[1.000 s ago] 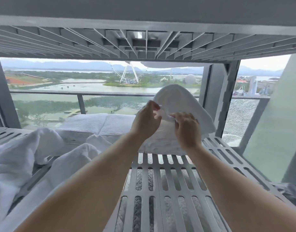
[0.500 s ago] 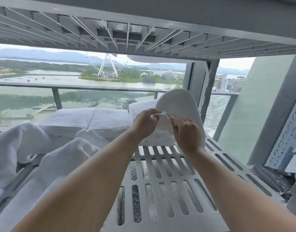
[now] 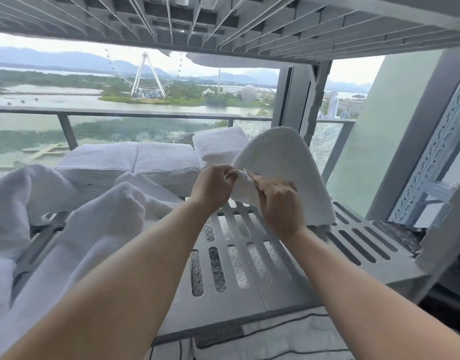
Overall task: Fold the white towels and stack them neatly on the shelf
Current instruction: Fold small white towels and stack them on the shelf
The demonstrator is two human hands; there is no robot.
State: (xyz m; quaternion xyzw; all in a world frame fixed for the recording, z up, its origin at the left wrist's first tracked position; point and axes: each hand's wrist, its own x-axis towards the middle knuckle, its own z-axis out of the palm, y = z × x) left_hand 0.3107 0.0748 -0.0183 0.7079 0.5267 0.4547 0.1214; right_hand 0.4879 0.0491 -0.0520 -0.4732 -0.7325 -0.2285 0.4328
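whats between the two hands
In the head view, a bunched edge of the white towel lies between the left hand and right hand, and both pinch it.

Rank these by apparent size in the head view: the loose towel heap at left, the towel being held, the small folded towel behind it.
1. loose towel heap: largest, though nearest the camera, which flatters it.
2. held towel.
3. small folded towel: smallest; farther back and partly hidden by the held towel.
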